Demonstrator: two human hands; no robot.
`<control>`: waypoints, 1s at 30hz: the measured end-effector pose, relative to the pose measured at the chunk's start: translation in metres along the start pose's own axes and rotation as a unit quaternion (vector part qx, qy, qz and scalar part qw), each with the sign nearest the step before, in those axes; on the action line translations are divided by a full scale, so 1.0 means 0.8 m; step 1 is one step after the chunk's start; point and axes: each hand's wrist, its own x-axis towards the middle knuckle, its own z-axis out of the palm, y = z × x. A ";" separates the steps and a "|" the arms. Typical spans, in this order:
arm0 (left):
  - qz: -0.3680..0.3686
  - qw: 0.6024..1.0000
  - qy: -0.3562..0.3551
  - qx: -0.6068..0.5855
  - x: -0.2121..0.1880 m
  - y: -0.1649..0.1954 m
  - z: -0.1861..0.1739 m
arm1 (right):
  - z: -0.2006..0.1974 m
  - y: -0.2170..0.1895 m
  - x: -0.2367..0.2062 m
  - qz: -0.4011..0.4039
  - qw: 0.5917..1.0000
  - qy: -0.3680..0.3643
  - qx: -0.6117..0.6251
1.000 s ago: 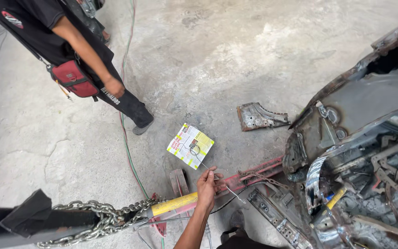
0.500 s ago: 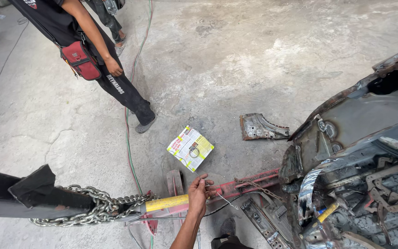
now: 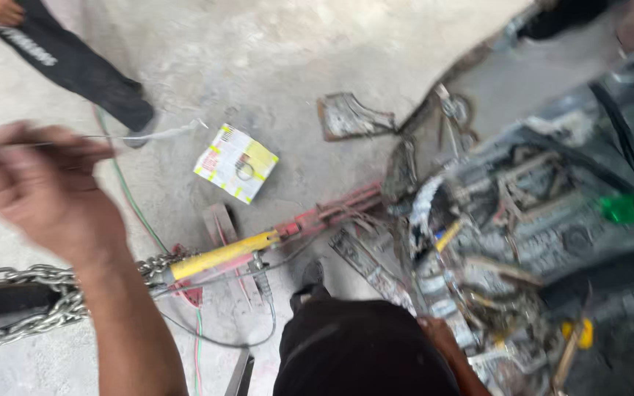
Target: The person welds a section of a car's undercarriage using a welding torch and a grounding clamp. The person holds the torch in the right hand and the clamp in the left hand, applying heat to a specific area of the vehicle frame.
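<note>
My left hand (image 3: 45,187) is raised at the left, blurred, with its fingers closed around a thin wire (image 3: 155,133) that runs level across the view. Below it a yellow-handled pulling tool (image 3: 221,253) lies on the floor, joined to a steel chain (image 3: 45,293) on the left and a red bar (image 3: 332,213) on the right. The red bar leads to a crumpled car body (image 3: 537,220). My right hand (image 3: 438,336) rests low on the torn metal beside my black-trousered knee (image 3: 361,352); its fingers are partly hidden.
A yellow and white box (image 3: 236,163) and a bent metal scrap (image 3: 350,117) lie on the concrete floor. Another person's dark-trousered leg (image 3: 75,62) stands at the top left. A green cable (image 3: 137,216) snakes past the chain.
My left hand has left the yellow tool and risen up and left, now gripping a thin wire. The view has swung right, closer to the wreck, and my right hand has come into sight.
</note>
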 end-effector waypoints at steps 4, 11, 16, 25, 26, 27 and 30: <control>-0.119 0.992 0.010 -0.034 -0.019 -0.057 0.049 | -0.001 -0.024 0.026 0.014 0.999 -0.042 -0.013; -0.371 0.909 0.032 -0.188 -0.109 -0.126 0.111 | 0.011 -0.030 0.032 0.070 0.996 -0.052 -0.008; -0.329 0.931 0.039 -0.157 -0.045 -0.115 0.073 | 0.032 -0.031 0.063 0.064 0.997 -0.044 -0.005; -0.347 0.920 0.016 -0.182 -0.047 -0.113 0.062 | 0.044 -0.117 0.079 0.034 0.998 -0.054 -0.004; -0.376 0.905 0.022 -0.199 -0.059 -0.116 0.062 | 0.044 -0.128 0.080 0.032 0.998 -0.054 -0.005; -0.378 0.902 0.021 -0.207 -0.066 -0.118 0.061 | 0.043 -0.136 0.078 0.031 0.998 -0.056 -0.006; -0.366 0.906 0.031 -0.212 -0.072 -0.121 0.045 | 0.044 -0.137 0.067 0.025 0.998 -0.064 -0.010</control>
